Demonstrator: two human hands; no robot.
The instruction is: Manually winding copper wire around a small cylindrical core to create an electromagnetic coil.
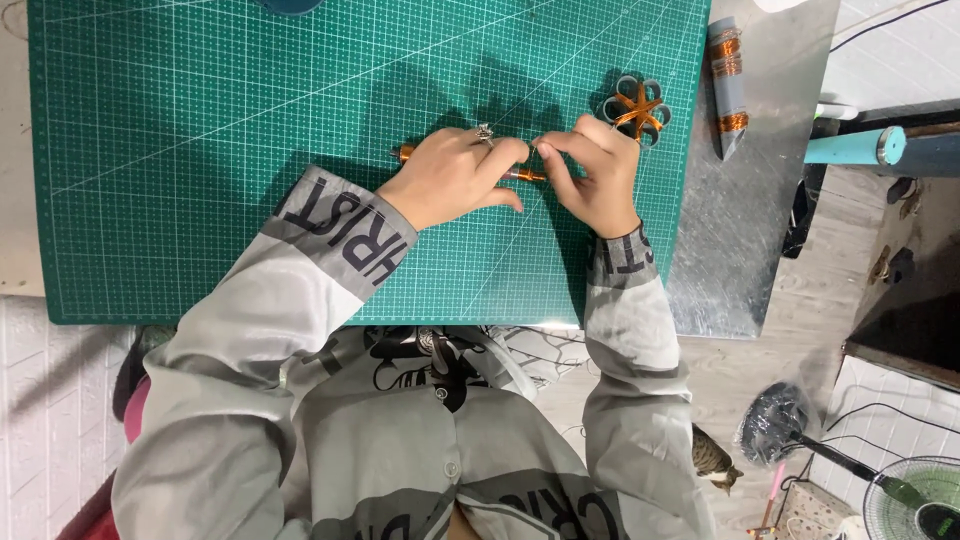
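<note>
My left hand point(455, 178) rests on the green cutting mat point(220, 150), closed over a slim grey rod point(404, 154) wound with copper wire; its orange end sticks out to the left. My right hand point(598, 172) pinches the rod's other end beside my left fingertips. Just beyond my right hand lies a flower-shaped piece point(638, 108) of grey loops bound with copper wire. A ring shows on my left hand.
A grey cone-shaped roll point(728, 85) banded with copper wire lies on the metal tabletop point(740, 240) right of the mat. A teal tube point(858, 147) sits off the right edge. On the floor below are a cat point(715, 460) and a fan point(915, 500).
</note>
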